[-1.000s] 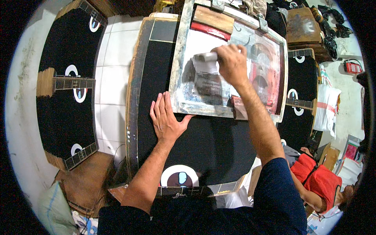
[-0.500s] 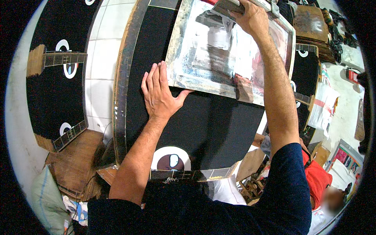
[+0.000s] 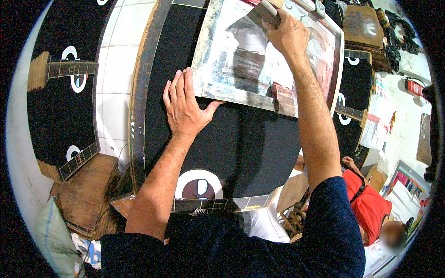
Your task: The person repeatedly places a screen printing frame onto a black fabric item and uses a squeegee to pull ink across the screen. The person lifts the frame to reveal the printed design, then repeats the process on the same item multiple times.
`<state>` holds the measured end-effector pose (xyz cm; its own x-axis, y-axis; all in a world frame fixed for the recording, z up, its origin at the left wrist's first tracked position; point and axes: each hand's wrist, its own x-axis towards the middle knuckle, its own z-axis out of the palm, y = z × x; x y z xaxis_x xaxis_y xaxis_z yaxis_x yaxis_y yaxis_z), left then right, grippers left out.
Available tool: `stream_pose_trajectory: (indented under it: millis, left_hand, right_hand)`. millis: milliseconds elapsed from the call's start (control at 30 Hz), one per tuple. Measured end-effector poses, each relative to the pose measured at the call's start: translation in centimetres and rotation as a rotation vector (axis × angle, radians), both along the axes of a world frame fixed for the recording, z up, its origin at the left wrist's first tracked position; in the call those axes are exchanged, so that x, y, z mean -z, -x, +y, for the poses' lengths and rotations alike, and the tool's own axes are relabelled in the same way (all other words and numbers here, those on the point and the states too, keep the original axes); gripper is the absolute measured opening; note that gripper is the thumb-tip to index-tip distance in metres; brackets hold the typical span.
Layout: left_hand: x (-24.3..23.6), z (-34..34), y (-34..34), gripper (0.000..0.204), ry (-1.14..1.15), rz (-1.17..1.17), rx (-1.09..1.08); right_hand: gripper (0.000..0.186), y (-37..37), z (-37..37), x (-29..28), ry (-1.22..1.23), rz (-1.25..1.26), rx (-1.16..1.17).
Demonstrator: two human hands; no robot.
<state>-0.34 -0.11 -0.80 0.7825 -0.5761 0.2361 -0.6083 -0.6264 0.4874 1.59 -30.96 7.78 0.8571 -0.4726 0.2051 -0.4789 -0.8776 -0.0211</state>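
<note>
Clearly the step in hand is a squeegee pull across the printing screen [image 3: 259, 55], which lies on black cloth [image 3: 241, 148] toward the far edge of the desk [image 3: 139, 102]. The right hand [image 3: 289, 34] is closed around the squeegee [image 3: 265, 11] near the screen's far side; the left hand [image 3: 183, 109] lies flat with fingers spread on the cloth, thumb pressed against the near-left corner of the metal frame. To do it well, I judge the blade should stay at a steady tilt with even pressure along its whole width, drawn in one stroke, while the left hand keeps the frame from sliding.

At the near edge of the desk the cloth carries a round white print with a dark centre [image 3: 198, 185]. Similar white ovals mark the black cloth on the neighbouring board [image 3: 65, 97] to the left. At the far right stands a small red box [image 3: 414, 85].
</note>
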Motion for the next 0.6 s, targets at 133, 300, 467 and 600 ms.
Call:
stream_pose_trajectory:
  millis: [133,300,467,600]
  left_hand:
    - [-0.1,0.0,-0.1,0.117,-0.005,0.015,0.000]
    - [-0.4,-0.1,-0.1,0.115,0.000,0.020,0.001]
    - [-0.4,-0.1,-0.1,0.114,-0.013,0.016,0.006]
    - [-0.2,0.0,-0.1,0.113,0.002,-0.010,0.011]
  right_hand:
    - [0.036,1.4,2.1,0.3,-0.023,-0.006,-0.053]
    - [0.041,1.4,1.5,0.4,0.003,-0.047,-0.185]
    - [0.047,-1.6,-2.4,0.9,-0.054,-0.016,-0.177]
    - [0.028,-3.3,-3.2,1.7,-0.080,-0.254,-0.258]
